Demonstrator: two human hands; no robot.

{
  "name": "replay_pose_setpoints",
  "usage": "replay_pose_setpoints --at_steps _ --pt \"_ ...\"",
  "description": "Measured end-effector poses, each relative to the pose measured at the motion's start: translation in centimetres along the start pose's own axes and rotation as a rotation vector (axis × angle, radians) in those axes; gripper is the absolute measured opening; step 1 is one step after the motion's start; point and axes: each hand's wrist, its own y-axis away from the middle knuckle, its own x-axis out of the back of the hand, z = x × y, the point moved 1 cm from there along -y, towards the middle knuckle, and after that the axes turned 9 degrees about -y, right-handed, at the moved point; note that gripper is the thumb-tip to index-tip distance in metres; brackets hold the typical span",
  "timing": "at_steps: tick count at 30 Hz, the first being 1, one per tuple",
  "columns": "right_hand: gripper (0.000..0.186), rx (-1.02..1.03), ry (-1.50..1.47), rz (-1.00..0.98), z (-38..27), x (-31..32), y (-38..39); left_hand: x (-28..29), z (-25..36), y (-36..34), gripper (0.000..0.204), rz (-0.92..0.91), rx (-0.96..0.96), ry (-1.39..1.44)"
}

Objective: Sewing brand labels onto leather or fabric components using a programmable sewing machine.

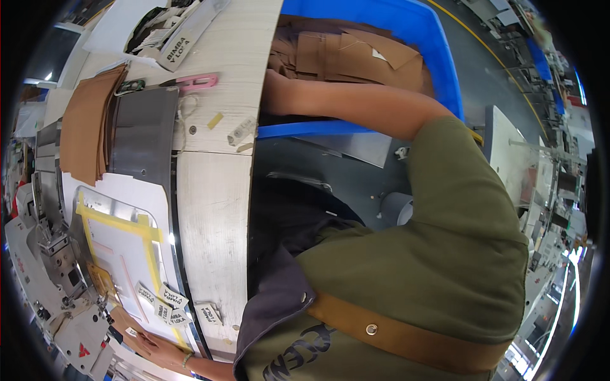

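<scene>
My left hand point(155, 349) lies with fingers stretched out on a brown fabric piece point(119, 320), beside several small printed white labels point(171, 305) on a white board edged with yellow tape point(111, 219), near a sewing machine point(60, 267). My right hand point(276, 95) reaches into a blue plastic bin point(445, 70) of brown cut pieces point(343, 57); its fingers are hidden at the table's edge, so what they hold cannot be seen.
A stack of brown pieces point(86, 120) lies on the left of the worktable point(213, 209), near a pink-handled tool point(197, 80) and a white box of labels point(152, 35). A grey bucket point(395, 208) stands on the floor below the bin.
</scene>
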Motion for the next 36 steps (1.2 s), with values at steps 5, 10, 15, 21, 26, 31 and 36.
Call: replay_pose_setpoints --at_steps 5,10,15,21,26,31,36 --pt "0.024 0.003 -0.119 0.181 -0.5 5.3 1.8 -0.6 -2.0 0.3 0.052 0.007 0.040 0.029" --pt "0.023 -0.105 -0.550 0.014 -1.2 13.6 7.1 -0.5 -1.5 -0.1 0.050 0.036 -0.044 0.010" --pt "0.023 -0.043 -0.762 0.383 -0.9 17.3 11.1 -0.3 -0.8 0.1 0.050 0.039 -0.049 0.025" --pt "0.040 0.067 -0.806 0.603 2.2 22.6 16.0 -1.0 -2.5 -0.1 0.051 0.020 -0.042 0.038" --pt "0.039 -0.147 -1.005 0.668 1.9 24.4 18.2 -1.7 -3.7 -0.3 0.052 0.056 -0.078 0.064" --pt "0.038 -0.403 -1.216 0.750 1.4 24.0 20.9 -0.7 -1.1 0.1 0.054 0.022 -0.017 0.029" --pt "0.033 -0.176 -0.754 0.216 1.8 20.3 18.3 -1.2 -2.8 -0.2 0.054 0.036 -0.036 0.059"
